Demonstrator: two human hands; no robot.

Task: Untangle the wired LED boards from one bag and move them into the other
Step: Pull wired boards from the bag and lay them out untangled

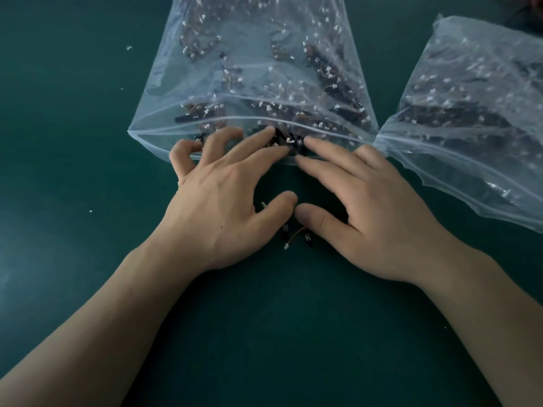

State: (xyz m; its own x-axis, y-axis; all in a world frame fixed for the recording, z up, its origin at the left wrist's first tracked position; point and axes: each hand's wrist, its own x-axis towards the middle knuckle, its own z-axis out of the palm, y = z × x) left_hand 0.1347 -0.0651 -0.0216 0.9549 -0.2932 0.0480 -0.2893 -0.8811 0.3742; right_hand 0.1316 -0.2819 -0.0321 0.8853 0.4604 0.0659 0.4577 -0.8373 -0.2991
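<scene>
Two clear zip bags lie on a dark green table. The middle bag (164,92) is full of tangled black LED boards with white connectors and thin wires. Its mouth faces me. My left hand (223,195) rests at that mouth with fingers spread, fingertips inside the opening. My right hand (361,201) lies beside it, index and middle fingers touching a clump of boards (289,141) at the mouth. Below my thumbs a small wired pair of boards (296,236) lies loose on the table. The second bag (476,177), also holding boards, sits to the right.
The green table (73,142) runs well out to the left and toward me. A few tiny white specks (128,48) lie on it at the left. A dark reddish object (529,7) shows at the top right corner.
</scene>
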